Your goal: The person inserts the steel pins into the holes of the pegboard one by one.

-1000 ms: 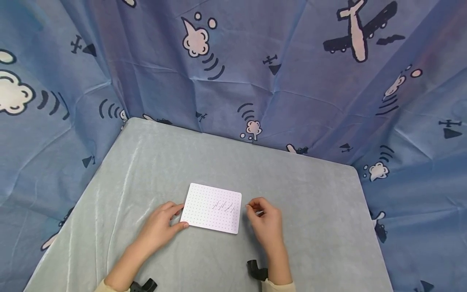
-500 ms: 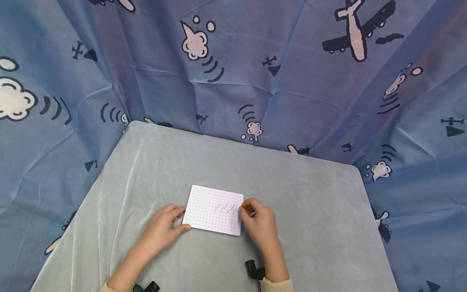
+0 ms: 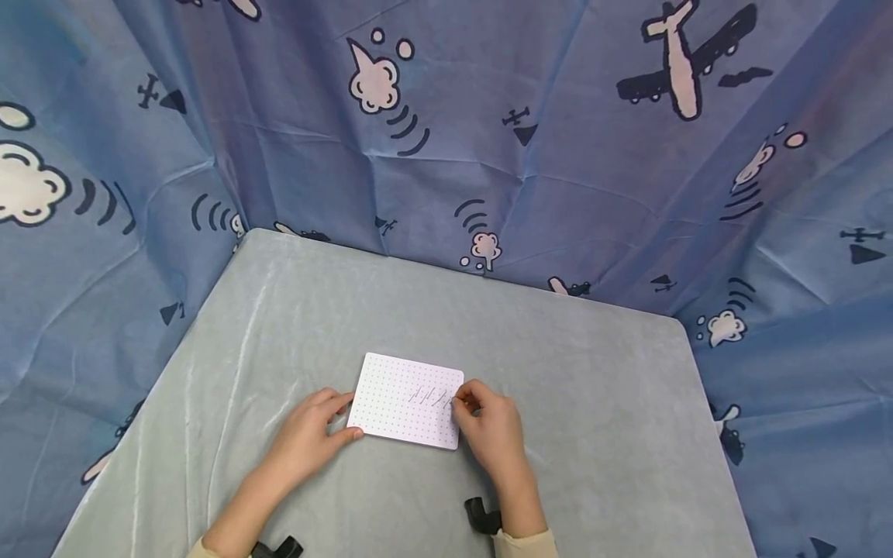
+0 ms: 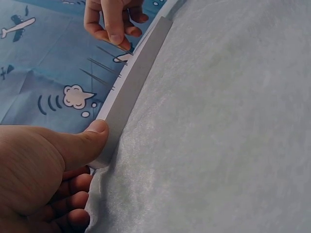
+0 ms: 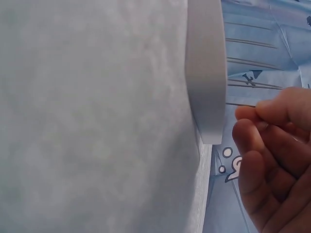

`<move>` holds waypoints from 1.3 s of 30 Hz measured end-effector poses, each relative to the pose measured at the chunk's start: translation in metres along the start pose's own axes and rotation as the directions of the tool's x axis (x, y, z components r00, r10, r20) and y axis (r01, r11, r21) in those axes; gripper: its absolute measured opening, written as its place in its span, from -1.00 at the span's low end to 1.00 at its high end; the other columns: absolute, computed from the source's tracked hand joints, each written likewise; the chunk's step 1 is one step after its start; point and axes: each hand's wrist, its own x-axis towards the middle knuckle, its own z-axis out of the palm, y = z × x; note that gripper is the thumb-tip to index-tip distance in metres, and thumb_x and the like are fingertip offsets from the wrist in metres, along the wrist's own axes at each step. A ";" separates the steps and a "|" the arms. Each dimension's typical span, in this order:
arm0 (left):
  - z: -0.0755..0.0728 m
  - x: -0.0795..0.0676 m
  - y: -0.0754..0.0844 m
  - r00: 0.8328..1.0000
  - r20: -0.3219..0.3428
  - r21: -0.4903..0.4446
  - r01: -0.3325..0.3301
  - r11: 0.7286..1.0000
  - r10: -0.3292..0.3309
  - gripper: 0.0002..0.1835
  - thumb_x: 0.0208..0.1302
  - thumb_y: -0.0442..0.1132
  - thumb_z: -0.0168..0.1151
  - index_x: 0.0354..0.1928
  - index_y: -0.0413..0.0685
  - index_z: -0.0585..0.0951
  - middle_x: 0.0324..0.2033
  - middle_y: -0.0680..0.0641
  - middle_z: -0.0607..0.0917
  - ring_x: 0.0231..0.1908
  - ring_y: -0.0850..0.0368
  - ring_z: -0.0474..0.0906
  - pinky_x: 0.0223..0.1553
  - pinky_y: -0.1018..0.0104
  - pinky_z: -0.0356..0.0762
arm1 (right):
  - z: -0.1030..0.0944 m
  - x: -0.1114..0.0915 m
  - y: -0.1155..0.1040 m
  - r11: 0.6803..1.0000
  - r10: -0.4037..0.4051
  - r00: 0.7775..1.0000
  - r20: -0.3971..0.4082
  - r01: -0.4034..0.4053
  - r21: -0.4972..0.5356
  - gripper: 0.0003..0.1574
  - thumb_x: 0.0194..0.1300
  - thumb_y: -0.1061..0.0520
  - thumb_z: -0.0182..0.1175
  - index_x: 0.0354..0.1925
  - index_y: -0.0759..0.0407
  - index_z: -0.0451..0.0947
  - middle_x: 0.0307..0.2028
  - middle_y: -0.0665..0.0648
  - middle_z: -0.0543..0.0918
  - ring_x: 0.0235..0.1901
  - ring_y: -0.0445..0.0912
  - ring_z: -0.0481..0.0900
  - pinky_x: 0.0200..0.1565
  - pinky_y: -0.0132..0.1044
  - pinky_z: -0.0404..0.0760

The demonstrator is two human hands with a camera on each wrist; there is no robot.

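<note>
A white pegboard (image 3: 391, 395) with a grid of small holes lies on the grey cloth. Several thin metal needles (image 5: 252, 62) stand up from its right half in short rows. My left hand (image 3: 307, 438) holds the board's left end, the thumb (image 4: 97, 128) against the near side and the index finger at the left edge. At the board's right edge, my right hand (image 3: 491, 426) pinches one more needle (image 5: 239, 105) between thumb and index finger. The lower end of that needle is right at the board's top, beside the standing ones.
Grey velvety cloth (image 3: 600, 418) covers the table around the board. A blue curtain (image 3: 446, 178) printed with planes and clouds hangs behind and along both sides. Black wrist camera mounts (image 3: 483, 515) sit by the sleeves.
My right hand has moved left from beside the board to over its right edge, with the needle between its fingertips. The left hand stays at the board's left end.
</note>
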 end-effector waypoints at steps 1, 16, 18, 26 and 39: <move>0.000 0.000 0.000 1.000 0.003 0.001 0.003 1.000 -0.003 -0.37 0.13 -0.11 0.75 0.25 -0.11 0.77 -0.20 0.22 0.64 -0.23 0.24 0.50 -0.18 0.26 0.54 | 0.000 0.000 0.000 1.000 0.000 1.000 0.001 0.000 0.004 -0.71 0.24 0.34 0.54 -0.31 -0.04 0.69 -0.45 -0.11 0.70 -0.44 -0.22 0.63 -0.34 -0.23 0.65; 0.003 -0.001 0.000 1.000 -0.013 0.006 -0.018 1.000 0.018 -0.39 0.13 -0.11 0.75 0.23 -0.10 0.78 -0.21 0.23 0.64 -0.25 0.27 0.48 -0.20 0.26 0.52 | -0.014 -0.005 0.003 0.990 0.138 0.988 0.065 -0.139 0.000 -0.76 0.32 0.23 0.54 -0.11 0.00 0.73 -0.29 -0.11 0.75 -0.28 -0.15 0.69 -0.25 -0.19 0.63; 0.003 -0.002 0.001 1.000 -0.021 0.006 -0.022 1.000 0.022 -0.39 0.11 -0.12 0.76 0.22 -0.09 0.79 -0.21 0.23 0.64 -0.25 0.26 0.49 -0.20 0.26 0.52 | -0.022 -0.007 0.005 0.988 0.154 0.986 0.060 -0.153 -0.018 -0.72 0.32 0.23 0.54 -0.03 0.03 0.74 -0.23 -0.07 0.75 -0.26 -0.11 0.67 -0.26 -0.16 0.58; 0.002 -0.001 0.001 0.999 -0.027 0.008 -0.029 1.000 0.029 -0.40 0.11 -0.12 0.76 0.21 -0.09 0.79 -0.21 0.24 0.63 -0.25 0.25 0.51 -0.19 0.25 0.53 | -0.060 -0.015 0.028 0.976 0.211 0.977 0.026 -0.210 -0.056 -0.55 0.38 0.24 0.51 0.19 0.20 0.70 -0.10 0.06 0.71 -0.22 -0.08 0.58 -0.28 -0.17 0.59; 0.000 -0.001 0.001 0.999 -0.023 0.002 -0.025 1.000 0.025 -0.42 0.13 -0.13 0.75 0.20 -0.09 0.79 -0.22 0.24 0.62 -0.25 0.25 0.50 -0.19 0.25 0.52 | -0.065 -0.026 0.060 0.931 0.358 0.930 0.079 -0.350 -0.099 -0.53 0.40 0.21 0.48 0.21 0.32 0.69 -0.18 0.04 0.72 -0.23 -0.07 0.60 -0.17 -0.11 0.61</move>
